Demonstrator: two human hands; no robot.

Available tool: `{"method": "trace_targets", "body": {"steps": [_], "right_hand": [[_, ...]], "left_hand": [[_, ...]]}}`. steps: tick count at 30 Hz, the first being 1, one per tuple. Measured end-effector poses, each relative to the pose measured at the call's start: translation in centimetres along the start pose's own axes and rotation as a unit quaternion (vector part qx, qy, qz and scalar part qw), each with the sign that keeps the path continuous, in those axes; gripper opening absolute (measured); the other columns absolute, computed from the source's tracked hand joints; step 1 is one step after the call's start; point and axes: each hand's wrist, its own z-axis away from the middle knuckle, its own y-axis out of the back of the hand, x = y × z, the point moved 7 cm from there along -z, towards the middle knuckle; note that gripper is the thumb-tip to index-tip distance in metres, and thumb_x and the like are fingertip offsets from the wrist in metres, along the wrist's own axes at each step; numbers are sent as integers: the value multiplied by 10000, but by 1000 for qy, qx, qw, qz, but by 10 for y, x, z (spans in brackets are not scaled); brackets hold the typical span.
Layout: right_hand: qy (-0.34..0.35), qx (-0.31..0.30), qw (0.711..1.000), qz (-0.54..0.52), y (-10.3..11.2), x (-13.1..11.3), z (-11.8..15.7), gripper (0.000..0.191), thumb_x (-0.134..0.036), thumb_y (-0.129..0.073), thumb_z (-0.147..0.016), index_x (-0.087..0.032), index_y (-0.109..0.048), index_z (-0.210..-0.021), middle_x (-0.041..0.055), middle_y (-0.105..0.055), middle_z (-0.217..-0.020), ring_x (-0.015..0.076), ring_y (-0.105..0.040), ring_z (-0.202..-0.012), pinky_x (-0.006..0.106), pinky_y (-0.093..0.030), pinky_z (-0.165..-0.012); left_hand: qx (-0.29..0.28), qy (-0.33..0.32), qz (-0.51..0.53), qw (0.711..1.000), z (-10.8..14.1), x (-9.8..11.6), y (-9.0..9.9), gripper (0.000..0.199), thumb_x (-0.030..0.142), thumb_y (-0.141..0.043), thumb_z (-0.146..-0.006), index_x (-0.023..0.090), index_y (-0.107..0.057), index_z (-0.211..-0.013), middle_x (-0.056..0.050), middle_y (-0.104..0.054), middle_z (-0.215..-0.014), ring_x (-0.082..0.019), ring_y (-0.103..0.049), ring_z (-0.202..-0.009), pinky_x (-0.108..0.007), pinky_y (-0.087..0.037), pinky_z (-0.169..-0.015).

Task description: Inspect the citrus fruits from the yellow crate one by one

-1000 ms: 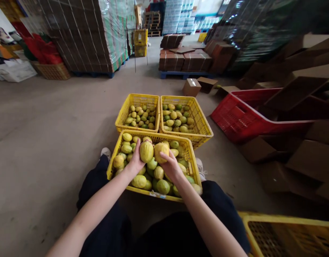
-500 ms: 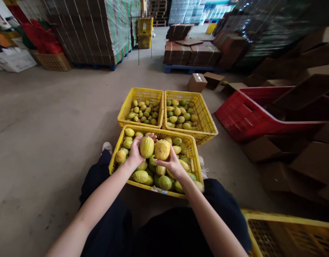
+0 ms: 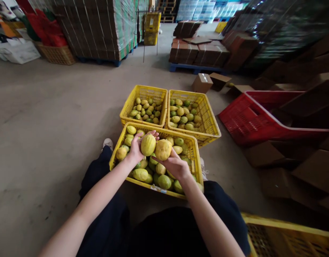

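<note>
An oval yellow-green fruit, smooth with faint lengthwise ribs, rests in my left hand. The fingers curl behind it and their tips show past its far side. In my right hand is a rounder, lumpy yellow fruit, gripped from the right and below. Both fruits are side by side, nearly touching, above the front yellow crate. That crate holds many similar green and yellow fruits and stands between my legs. My hands hide part of its contents.
Behind stand two more yellow crates, left and right, holding smaller fruits. A red crate with cardboard is at right, beside loose boxes. Another yellow crate is at lower right. Stacked cartons sit on a blue pallet farther back.
The view has shifted slightly, so the background sits farther right. Both fruits stay in my hands, and the lumpy yellow one is turned a little, with the right-hand fingers lower around it.
</note>
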Motion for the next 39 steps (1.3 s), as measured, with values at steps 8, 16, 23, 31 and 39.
{"method": "trace_targets", "body": {"steps": [8, 16, 23, 31, 39], "right_hand": [[-36, -10, 998, -47, 2, 5, -3, 421, -528, -657, -706, -264, -640, -1033, 55, -720, -1140, 281, -632, -1167, 511, -522, -978], [-47, 12, 998, -40, 0, 2, -2, 469, -627, -589, -795, -271, -645, -1096, 57, -722, -1133, 275, -636, -1164, 515, -523, -967], [-45, 11, 998, -43, -1, 1, -2, 472, -635, -556, -831, -247, -664, -1076, 82, -725, -1127, 271, -654, -1118, 458, -557, -905], [-40, -4, 998, -39, 0, 3, -4, 461, -618, -537, -854, -257, -669, -1109, 70, -726, -1128, 278, -639, -1137, 496, -555, -920], [-39, -30, 998, -28, 6, 6, -9, 494, -674, -604, -814, -289, -676, -1115, 50, -669, -1276, 292, -608, -1189, 503, -550, -945]], "left_hand": [[-5, 5, 39, 999, -2, -4, 2, 742, 594, -336, -823, 112, -578, -1332, -138, -724, -1086, -329, -633, -1133, -429, -512, -911], [6, 8, 3, 1000, -3, -5, 3, 775, 725, -321, -789, 159, -639, -1213, -126, -719, -1024, -342, -602, -1152, -473, -478, -942], [10, 16, -6, 1000, -3, -7, 4, 776, 729, -300, -807, 154, -640, -1202, -122, -712, -991, -337, -585, -1185, -471, -474, -972], [11, 34, 43, 998, -4, -11, 5, 723, 692, -351, -834, 155, -639, -1225, -117, -728, -1028, -332, -596, -1193, -456, -480, -1008], [27, 40, 267, 963, -1, -9, -1, 349, 342, -542, -797, 110, -690, -1012, -108, -759, -912, -297, -692, -1065, -401, -527, -957]]}}
